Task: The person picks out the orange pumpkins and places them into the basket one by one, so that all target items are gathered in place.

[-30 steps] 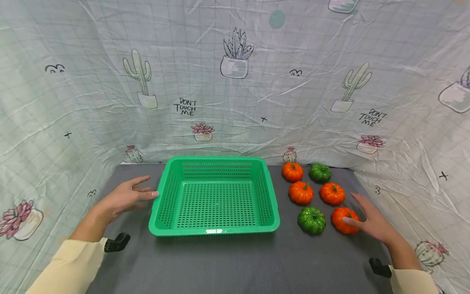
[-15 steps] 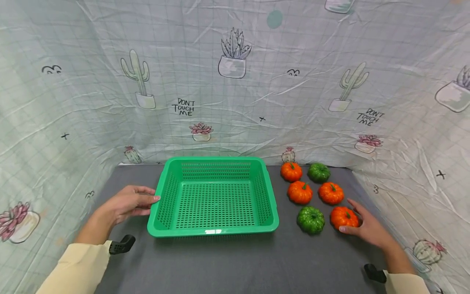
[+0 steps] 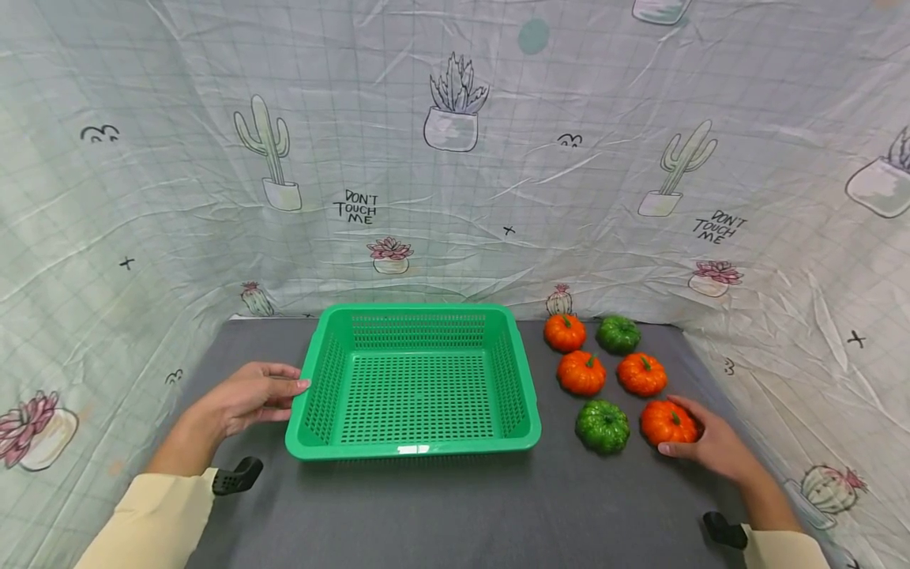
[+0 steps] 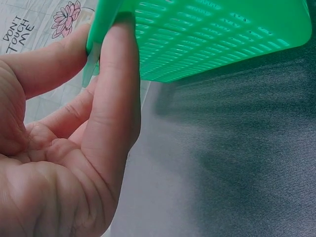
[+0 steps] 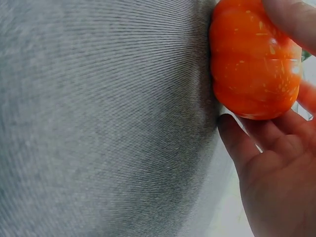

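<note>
A green perforated plastic basket (image 3: 412,450) stands on the grey cloth. My left hand (image 3: 252,395) pinches its left rim between thumb and fingers; the left wrist view shows the rim (image 4: 102,29) caught there. Over on the right, my right hand (image 3: 714,442) holds a small orange pumpkin (image 3: 667,423), thumb on its near side and fingers around the far side. In the right wrist view this pumpkin (image 5: 254,64) sits against the cloth, with fingers under its lower edge and the thumb across its top. Part of it is hidden by the hand.
Left of the held pumpkin lies a green pumpkin (image 3: 602,427). Behind are an orange pumpkin (image 3: 642,374), another orange pumpkin (image 3: 581,373), a third orange pumpkin (image 3: 565,333) and a dark green pumpkin (image 3: 618,335). A patterned curtain (image 3: 455,221) encloses the back and sides.
My left hand has closed from loosely spread fingers onto the basket rim. My right hand has come down around the front orange pumpkin. Basket and pumpkins have stayed in place.
</note>
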The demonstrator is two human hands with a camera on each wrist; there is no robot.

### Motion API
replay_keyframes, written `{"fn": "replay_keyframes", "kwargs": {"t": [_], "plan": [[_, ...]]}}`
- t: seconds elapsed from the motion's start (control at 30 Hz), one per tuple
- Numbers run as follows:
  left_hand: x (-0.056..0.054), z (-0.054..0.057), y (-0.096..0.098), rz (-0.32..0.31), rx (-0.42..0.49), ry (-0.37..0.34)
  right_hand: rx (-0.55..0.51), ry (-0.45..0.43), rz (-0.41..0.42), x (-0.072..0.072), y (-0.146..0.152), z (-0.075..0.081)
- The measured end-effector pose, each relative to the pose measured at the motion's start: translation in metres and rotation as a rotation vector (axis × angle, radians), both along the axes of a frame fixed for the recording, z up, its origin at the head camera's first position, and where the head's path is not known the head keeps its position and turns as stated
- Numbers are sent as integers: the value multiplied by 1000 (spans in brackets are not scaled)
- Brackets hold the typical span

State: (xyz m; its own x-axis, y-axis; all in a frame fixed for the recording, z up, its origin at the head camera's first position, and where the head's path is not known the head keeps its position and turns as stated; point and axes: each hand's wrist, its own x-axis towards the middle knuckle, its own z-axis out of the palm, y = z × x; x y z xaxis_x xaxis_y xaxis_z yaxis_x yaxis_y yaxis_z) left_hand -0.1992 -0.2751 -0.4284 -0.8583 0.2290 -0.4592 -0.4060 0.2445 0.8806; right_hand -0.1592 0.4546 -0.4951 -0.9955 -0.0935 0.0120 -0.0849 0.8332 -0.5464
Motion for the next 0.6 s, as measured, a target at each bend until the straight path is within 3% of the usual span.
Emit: {"fn": "replay_keyframes", "kwargs": {"t": [0.6], "plan": [[-1,0,0,22,4,-12,-53,-37,5,-1,0,8]]}}
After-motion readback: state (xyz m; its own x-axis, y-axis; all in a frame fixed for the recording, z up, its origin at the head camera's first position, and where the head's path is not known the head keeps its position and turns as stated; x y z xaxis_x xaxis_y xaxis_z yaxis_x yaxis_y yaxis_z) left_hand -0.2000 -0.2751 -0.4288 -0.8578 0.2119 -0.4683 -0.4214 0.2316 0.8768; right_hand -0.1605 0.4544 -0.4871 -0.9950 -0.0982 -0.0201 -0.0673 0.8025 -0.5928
